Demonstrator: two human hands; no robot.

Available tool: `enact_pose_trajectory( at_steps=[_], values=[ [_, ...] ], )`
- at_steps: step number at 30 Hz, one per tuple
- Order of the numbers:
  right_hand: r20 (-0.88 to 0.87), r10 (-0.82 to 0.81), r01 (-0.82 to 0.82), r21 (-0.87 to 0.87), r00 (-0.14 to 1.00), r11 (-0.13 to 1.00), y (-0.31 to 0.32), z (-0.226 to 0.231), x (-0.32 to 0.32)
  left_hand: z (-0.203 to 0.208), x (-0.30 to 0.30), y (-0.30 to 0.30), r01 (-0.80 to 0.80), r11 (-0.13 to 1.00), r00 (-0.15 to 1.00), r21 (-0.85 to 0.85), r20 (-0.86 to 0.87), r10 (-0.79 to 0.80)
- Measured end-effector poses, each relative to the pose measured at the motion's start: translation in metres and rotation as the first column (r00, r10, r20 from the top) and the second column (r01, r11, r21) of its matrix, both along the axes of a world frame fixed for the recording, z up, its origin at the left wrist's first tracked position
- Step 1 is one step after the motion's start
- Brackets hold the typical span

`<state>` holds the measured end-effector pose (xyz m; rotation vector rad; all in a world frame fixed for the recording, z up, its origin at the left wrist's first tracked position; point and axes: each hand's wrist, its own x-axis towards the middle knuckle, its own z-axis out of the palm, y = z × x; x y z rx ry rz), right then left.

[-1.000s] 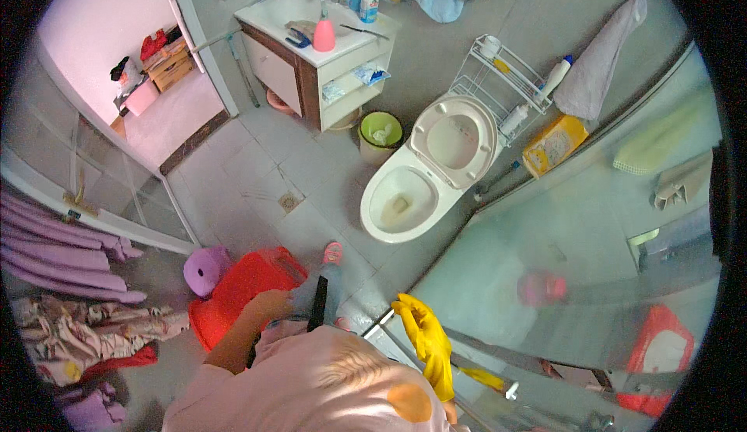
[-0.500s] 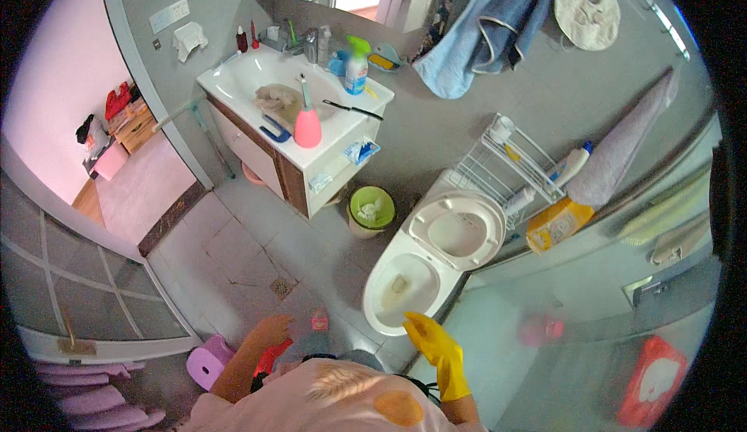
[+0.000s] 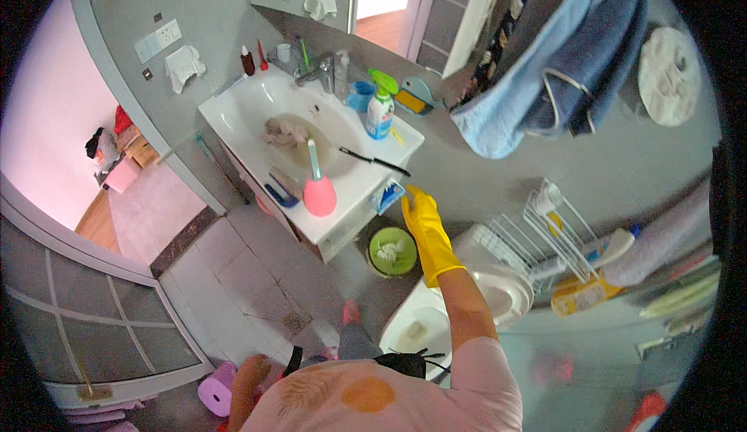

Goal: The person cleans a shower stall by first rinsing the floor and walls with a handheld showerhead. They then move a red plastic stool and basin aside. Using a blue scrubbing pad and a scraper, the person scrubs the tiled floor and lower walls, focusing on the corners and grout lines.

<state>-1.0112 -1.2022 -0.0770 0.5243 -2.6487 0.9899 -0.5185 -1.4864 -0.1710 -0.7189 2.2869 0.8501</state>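
Yellow glove [image 3: 432, 247] already on, the right hand [image 3: 421, 213] is hovering just beside the washbasin [image 3: 354, 188], fingers loosely extended, seemingly empty, blue packet [image 3: 387, 198] below the washbasin's edge as yet ungrasped; left hand's [image 3: 257, 367] grip I'm not managing to tell.

The right hand [image 3: 422, 218] wears a smooth, rubbery yellow glove [image 3: 440, 259] with a soft sheen. To its left stand a glossy white basin [image 3: 253, 94] with a shiny metal tap [image 3: 325, 74] and a plastic-looking green bin [image 3: 391, 235]. Beyond it, rightward, hang matt cloth towels [image 3: 513, 109]; behind it, a glossy ceramic toilet [image 3: 402, 312].
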Motion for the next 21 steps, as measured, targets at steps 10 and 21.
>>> enact_pose_trajectory(
  at_steps=[10, 21],
  values=[
    [0.247, 0.023, -0.128, 0.417, 0.969, 0.900, -0.057, -0.046, -0.139, 0.038, -0.066, -0.002, -0.218, 0.974, 0.969, 0.066, -0.100, 0.224],
    [0.658, 0.226, -0.083, -0.243, 0.719, 0.967, -0.036, -0.036, -0.065, 0.071, -0.254, -0.078, -0.012, 0.991, 0.724, -0.135, -0.685, -0.084]
  ],
)
